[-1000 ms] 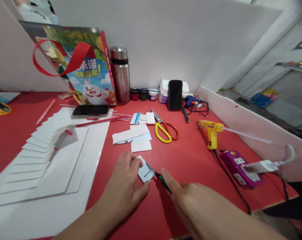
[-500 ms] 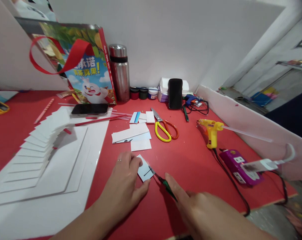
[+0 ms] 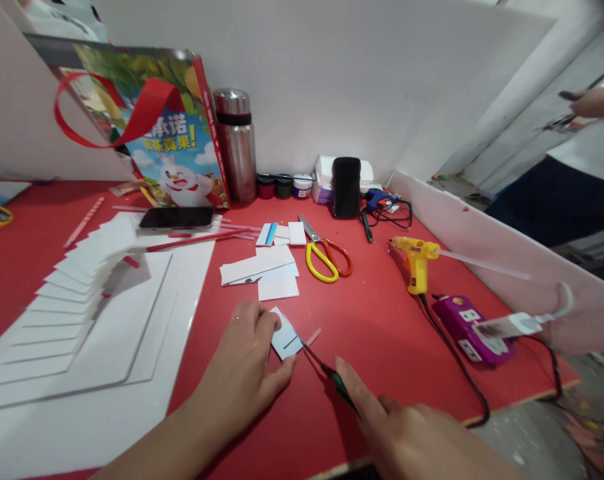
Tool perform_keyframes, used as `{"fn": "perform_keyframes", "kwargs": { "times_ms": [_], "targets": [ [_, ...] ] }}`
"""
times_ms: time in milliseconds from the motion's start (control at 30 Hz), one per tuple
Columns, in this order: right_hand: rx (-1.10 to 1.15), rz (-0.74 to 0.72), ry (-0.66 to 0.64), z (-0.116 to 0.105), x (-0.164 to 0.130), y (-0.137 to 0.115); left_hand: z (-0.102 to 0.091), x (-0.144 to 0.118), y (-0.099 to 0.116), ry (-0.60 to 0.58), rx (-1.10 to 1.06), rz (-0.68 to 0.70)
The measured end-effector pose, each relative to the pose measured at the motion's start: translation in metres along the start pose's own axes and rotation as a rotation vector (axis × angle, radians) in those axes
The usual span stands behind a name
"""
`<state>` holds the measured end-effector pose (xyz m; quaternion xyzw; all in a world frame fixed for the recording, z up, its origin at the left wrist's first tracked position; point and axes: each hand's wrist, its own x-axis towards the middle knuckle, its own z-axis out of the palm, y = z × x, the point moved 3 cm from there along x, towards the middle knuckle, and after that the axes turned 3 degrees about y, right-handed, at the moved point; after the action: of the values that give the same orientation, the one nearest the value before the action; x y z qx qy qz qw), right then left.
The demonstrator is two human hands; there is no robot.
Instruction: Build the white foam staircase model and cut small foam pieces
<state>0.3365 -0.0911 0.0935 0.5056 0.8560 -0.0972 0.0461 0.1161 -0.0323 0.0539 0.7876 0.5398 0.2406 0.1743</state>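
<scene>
My left hand (image 3: 249, 357) holds a small pale blue piece of card (image 3: 285, 335) down on the red table, its bent fingers on the far part and its thumb at the near corner. A short dark line marks the card. In my right hand (image 3: 389, 413) is a craft knife (image 3: 338, 383) with a green handle, gripped with the index finger stretched along it. The knife's tip meets the card's right edge. A thin pale sliver (image 3: 314, 336) lies by the tip. Beyond my left hand are several cut card pieces (image 3: 278, 287).
Scissors (image 3: 327, 257) lie past the cards. To the right are a yellow glue gun (image 3: 416, 260) and a purple power strip (image 3: 475, 330) with cables. A fanned stack of white boards (image 3: 77, 293) stands at left. A steel flask (image 3: 237, 147) stands behind. Another person's hand (image 3: 597, 103) shows top right.
The knife tip has drawn a little nearer along the card's right edge, and a thin sliver now shows beside it. The view has shifted slightly. Another person has appeared at the upper right.
</scene>
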Motion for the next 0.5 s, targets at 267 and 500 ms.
{"fn": "perform_keyframes", "kwargs": {
  "times_ms": [267, 500],
  "targets": [
    [-0.126, -0.093, 0.001, 0.02, -0.015, 0.001, -0.003, 0.0, 0.003, -0.007, -0.008, -0.001],
    [0.003, -0.06, 0.101, 0.017, -0.025, 0.004, -0.002, 0.0, -0.002, 0.023, -0.052, -0.016]
  ]
}}
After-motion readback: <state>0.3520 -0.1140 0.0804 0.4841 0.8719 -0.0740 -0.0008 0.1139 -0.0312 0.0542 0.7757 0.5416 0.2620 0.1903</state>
